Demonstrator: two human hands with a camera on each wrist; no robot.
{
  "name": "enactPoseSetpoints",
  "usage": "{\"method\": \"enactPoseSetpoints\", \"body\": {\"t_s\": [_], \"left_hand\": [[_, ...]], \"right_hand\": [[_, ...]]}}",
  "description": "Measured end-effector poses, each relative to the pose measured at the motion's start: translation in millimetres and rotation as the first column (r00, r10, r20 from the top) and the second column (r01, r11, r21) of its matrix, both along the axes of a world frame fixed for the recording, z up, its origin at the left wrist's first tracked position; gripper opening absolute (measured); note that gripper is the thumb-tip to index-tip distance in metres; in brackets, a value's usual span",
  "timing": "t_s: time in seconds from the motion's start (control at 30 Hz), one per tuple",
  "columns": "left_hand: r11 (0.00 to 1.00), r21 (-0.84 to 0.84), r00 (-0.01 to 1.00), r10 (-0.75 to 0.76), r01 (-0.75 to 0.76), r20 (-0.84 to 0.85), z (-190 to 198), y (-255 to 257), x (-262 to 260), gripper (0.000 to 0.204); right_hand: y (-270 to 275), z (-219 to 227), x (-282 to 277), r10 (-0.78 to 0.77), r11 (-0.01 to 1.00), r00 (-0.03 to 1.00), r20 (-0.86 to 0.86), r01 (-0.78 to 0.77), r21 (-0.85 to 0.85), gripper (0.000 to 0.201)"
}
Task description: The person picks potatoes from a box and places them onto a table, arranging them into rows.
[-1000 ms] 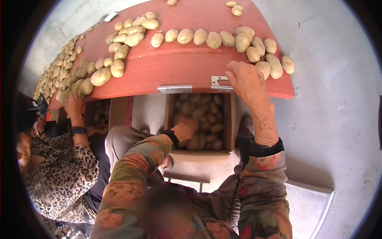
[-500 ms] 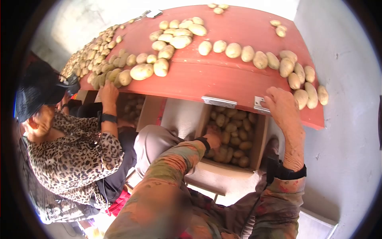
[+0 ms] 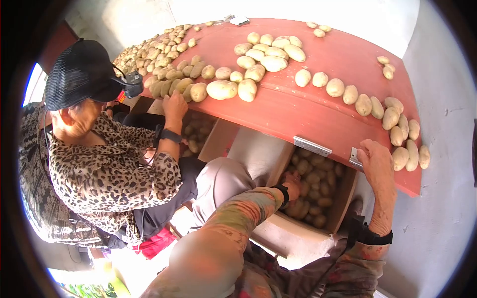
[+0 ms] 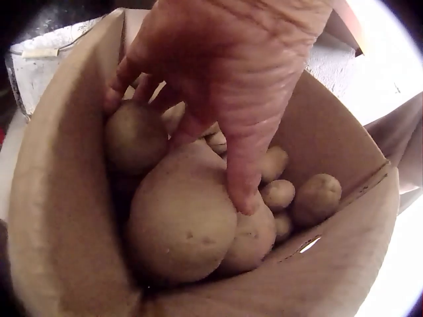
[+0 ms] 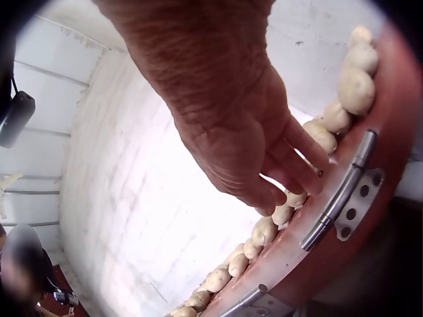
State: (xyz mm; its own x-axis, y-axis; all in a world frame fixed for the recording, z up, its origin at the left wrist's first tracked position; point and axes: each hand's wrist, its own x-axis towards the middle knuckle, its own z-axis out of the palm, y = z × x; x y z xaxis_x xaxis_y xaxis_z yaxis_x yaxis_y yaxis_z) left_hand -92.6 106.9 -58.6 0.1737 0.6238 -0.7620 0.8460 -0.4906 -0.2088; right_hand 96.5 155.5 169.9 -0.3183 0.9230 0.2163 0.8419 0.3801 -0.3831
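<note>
Inside a cardboard box (image 3: pixel 298 227) beneath the table edge, the left hand (image 3: pixel 292 186) rests on potatoes (image 3: pixel 312 178). The left wrist view shows that hand (image 4: pixel 225 79) with spread, bent fingers; its thumb touches a potato beside a large one (image 4: pixel 185 218), and other fingertips reach a darker potato (image 4: pixel 135 137). Some fingertips are hidden. At the red table's (image 3: pixel 298 119) front edge, the right hand (image 3: pixel 378 169) is by a metal hinge (image 3: pixel 355 158). In the right wrist view this hand (image 5: pixel 231 139) has loosely bent fingers, holding nothing, near a line of potatoes (image 5: pixel 264 231).
A seated person in a black cap (image 3: pixel 82 72) and leopard-print top is at the left, one hand (image 3: pixel 175 105) at potatoes on the edge. Another open box (image 3: pixel 218 141) stands below the table. Potatoes lie in rows and a far-left heap (image 3: pixel 159 52). A wall (image 3: pixel 442 164) borders the right.
The head view has swung left, showing more of the neighbouring person. The left hand stays in the box, shifted slightly among the potatoes; the right hand remains by the table edge.
</note>
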Motion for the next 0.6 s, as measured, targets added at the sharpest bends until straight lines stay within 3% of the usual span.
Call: {"method": "enactPoseSetpoints", "body": {"t_s": [0.2, 0.27, 0.47, 0.6], "left_hand": [[0.997, -0.003, 0.996, 0.082, -0.082, 0.023, -2.2, -2.0, 1.3, 0.099], [0.993, 0.119, 1.000, 0.015, -0.018, 0.026, -19.6, -6.0, 3.3, 0.092], [0.999, 0.036, 0.999, 0.028, -0.029, 0.037, 9.4, -7.8, 11.4, 0.094], [0.994, 0.071, 0.995, -0.091, 0.088, 0.034, 14.6, -14.3, 8.2, 0.066]], "right_hand": [[-0.9, 0.5, 6.4, -0.009, 0.999, 1.000, 0.001, 0.009, -0.052, 0.018], [-2.1, 4.1, 4.6, -0.010, 0.999, 1.000, 0.010, 0.010, -0.049, 0.018], [-0.3, 1.4, -0.5, 0.000, 1.000, 1.000, 0.005, 0.000, -0.021, 0.018], [0.1, 1.4, -5.1, 0.044, 0.999, 0.999, 0.001, -0.044, -0.017, 0.016]]}}
